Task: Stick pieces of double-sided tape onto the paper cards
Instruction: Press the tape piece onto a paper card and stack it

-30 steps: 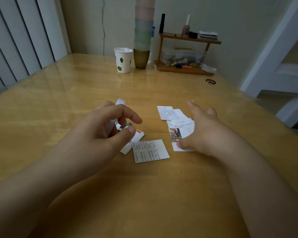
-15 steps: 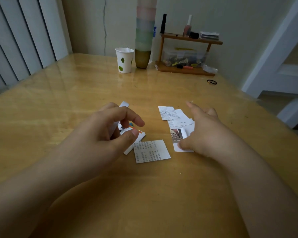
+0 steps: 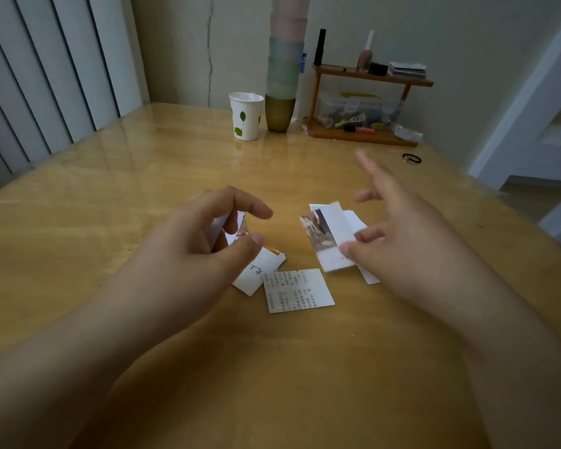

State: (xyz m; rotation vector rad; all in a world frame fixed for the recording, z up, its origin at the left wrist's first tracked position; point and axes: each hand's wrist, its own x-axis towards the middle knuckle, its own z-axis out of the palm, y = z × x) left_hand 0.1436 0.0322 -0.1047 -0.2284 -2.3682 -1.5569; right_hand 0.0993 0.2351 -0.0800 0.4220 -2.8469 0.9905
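- White paper is what I see pinched in the right hand [image 3: 412, 254]: a photo card [image 3: 329, 238] nipped at its near-right edge between thumb and a curled finger, the other fingers [image 3: 374, 176] spread and blurred; the card looks lifted off the right pile [image 3: 358, 222], its long axis running away from me and a little left
- Left hand [image 3: 188, 251] sits just left of it, fingers curled, thumb and forefinger pinching something small and white [image 3: 232, 226]; I judge this to be the tape, though I cannot tell for sure
- Between the hands lie a text card [image 3: 297, 291] flat on the surface [image 3: 143, 173] and a handwritten card [image 3: 256, 273] partly under the left thumb; the text card overlaps its corner
- Next move, as I read it: the photo card lies right of the left fingers, near but apart; the left hand is the nearer to bring tape across
- Containers, far side: a paper cup [image 3: 245, 116], contents hidden; a cup stack [image 3: 282, 76]; a clear box [image 3: 357, 110] of small oddments on a wooden rack [image 3: 363, 137]
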